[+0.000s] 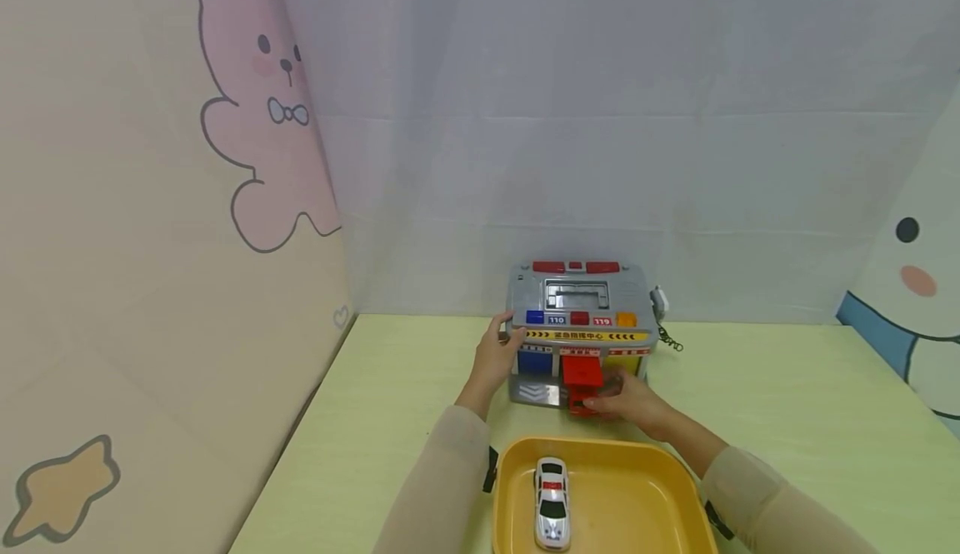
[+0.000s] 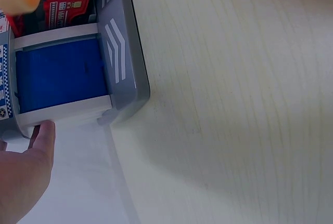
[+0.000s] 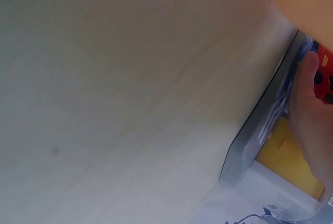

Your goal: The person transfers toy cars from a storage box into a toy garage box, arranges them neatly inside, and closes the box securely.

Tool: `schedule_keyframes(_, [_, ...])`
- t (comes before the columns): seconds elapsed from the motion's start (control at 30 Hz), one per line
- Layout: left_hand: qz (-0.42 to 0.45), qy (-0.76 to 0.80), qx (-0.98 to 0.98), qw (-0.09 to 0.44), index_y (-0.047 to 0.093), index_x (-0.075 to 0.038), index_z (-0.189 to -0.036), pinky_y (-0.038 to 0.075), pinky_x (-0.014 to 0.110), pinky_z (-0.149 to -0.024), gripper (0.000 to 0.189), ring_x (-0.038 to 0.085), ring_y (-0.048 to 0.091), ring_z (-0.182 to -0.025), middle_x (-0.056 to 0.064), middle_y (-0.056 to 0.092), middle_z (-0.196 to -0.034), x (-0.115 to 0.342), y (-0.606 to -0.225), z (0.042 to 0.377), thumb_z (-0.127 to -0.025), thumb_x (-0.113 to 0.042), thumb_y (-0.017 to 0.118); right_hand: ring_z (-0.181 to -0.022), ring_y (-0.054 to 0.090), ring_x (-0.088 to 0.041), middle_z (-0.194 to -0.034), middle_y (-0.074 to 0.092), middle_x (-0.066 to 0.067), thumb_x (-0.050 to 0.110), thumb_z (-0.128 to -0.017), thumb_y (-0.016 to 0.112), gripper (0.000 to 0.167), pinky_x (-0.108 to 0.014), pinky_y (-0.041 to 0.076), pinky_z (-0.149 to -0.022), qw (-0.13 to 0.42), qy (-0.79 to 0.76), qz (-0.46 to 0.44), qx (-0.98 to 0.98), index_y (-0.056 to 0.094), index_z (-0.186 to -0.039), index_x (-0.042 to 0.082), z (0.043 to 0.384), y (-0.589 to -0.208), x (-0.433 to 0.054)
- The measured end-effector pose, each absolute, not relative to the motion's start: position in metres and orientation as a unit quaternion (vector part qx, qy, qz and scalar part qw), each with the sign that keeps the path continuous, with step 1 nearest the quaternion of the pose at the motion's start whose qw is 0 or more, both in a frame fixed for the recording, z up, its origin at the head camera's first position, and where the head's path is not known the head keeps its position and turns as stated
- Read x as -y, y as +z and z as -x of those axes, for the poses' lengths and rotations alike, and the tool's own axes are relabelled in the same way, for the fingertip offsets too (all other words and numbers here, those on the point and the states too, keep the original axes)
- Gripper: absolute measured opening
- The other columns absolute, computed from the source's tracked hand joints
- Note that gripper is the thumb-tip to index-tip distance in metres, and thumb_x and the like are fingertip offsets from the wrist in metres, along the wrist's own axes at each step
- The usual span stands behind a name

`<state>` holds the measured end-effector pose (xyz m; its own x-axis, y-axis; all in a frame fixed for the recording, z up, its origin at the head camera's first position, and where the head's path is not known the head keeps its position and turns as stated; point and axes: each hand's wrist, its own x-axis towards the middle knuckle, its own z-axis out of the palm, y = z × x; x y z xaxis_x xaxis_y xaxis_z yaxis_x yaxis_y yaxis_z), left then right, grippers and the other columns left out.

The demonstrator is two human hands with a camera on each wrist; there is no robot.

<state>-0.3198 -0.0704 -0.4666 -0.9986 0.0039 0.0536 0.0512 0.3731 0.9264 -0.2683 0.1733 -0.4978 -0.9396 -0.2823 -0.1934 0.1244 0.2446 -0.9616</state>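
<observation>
A grey toy garage (image 1: 577,321) stands against the back wall, with blue, red and yellow doors in its front. My left hand (image 1: 495,358) grips its left side, the thumb at the front edge beside the blue door (image 2: 62,73). The red middle door (image 1: 582,371) is raised and sticks out forward. Under it a red toy fire truck (image 2: 67,0) sits partly in the bay, on the grey ramp (image 2: 119,52). My right hand (image 1: 630,400) holds the truck from the right, in front of the yellow door (image 3: 289,156). The truck's rear is hidden inside the garage.
A yellow tray (image 1: 637,496) lies in front of the garage, between my forearms. In its left part is a white toy police car (image 1: 552,504). A small white handset (image 1: 658,302) with a coiled cord (image 1: 671,338) hangs at the garage's right side.
</observation>
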Motion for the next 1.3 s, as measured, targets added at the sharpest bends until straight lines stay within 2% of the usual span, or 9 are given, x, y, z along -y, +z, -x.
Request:
schedule_keyframes(0.17, [0.014, -0.56, 0.828, 0.021, 0.045, -0.018, -0.145, 0.047, 0.048, -0.093, 0.049, 0.033, 0.057, -0.115, 0.018, 0.059, -0.123, 0.07, -0.4661, 0.3188, -0.1, -0.035, 0.056, -0.084, 0.06, -0.024, -0.1, 0.06, -0.015, 0.013, -0.086, 0.076, 0.044, -0.038, 0.056, -0.077, 0.147, -0.593, 0.05, -0.79, 0.047, -0.11, -0.009, 0.2683, -0.5017, -0.1727])
schedule_keyframes(0.3, [0.012, -0.558, 0.829, 0.019, 0.045, -0.018, -0.145, 0.047, 0.048, -0.094, 0.049, 0.033, 0.056, -0.115, 0.018, 0.059, -0.124, 0.0696, -0.4662, 0.3184, -0.1, -0.035, 0.056, -0.083, 0.057, -0.023, -0.097, 0.06, -0.012, 0.014, -0.087, 0.075, 0.033, -0.036, 0.055, -0.076, 0.126, -0.579, 0.053, -0.804, 0.051, -0.101, -0.005, 0.2689, -0.5037, -0.1724])
schedule_keyframes(0.57, [0.012, -0.561, 0.827, 0.019, 0.045, -0.017, -0.144, 0.048, 0.048, -0.093, 0.049, 0.033, 0.057, -0.114, 0.018, 0.06, -0.121, 0.0701, -0.465, 0.3183, -0.1, -0.035, 0.056, -0.093, 0.056, -0.028, -0.113, 0.061, -0.018, 0.014, -0.087, 0.075, 0.033, -0.036, 0.053, -0.079, 0.109, -0.57, 0.068, -0.812, 0.056, -0.105, -0.005, 0.2686, -0.5014, -0.1718])
schedule_keyframes(0.83, [0.014, -0.56, 0.828, 0.02, 0.045, -0.017, -0.145, 0.048, 0.048, -0.093, 0.049, 0.033, 0.057, -0.114, 0.019, 0.06, -0.122, 0.0699, -0.4644, 0.3177, -0.1, -0.035, 0.056, -0.094, 0.053, -0.027, -0.105, 0.062, -0.012, 0.012, -0.086, 0.076, 0.03, -0.034, 0.048, -0.082, 0.099, -0.578, 0.089, -0.805, 0.06, -0.104, -0.006, 0.2707, -0.5046, -0.1742])
schedule_keyframes(1.3, [0.019, -0.563, 0.826, 0.02, 0.045, -0.018, -0.145, 0.048, 0.048, -0.093, 0.05, 0.033, 0.057, -0.115, 0.019, 0.06, -0.123, 0.0708, -0.4653, 0.3182, -0.1, -0.035, 0.056, -0.095, 0.054, -0.024, -0.111, 0.062, -0.017, 0.007, -0.091, 0.069, 0.032, -0.027, 0.049, -0.082, 0.11, -0.618, 0.116, -0.77, 0.058, -0.114, -0.013, 0.2693, -0.5035, -0.1773])
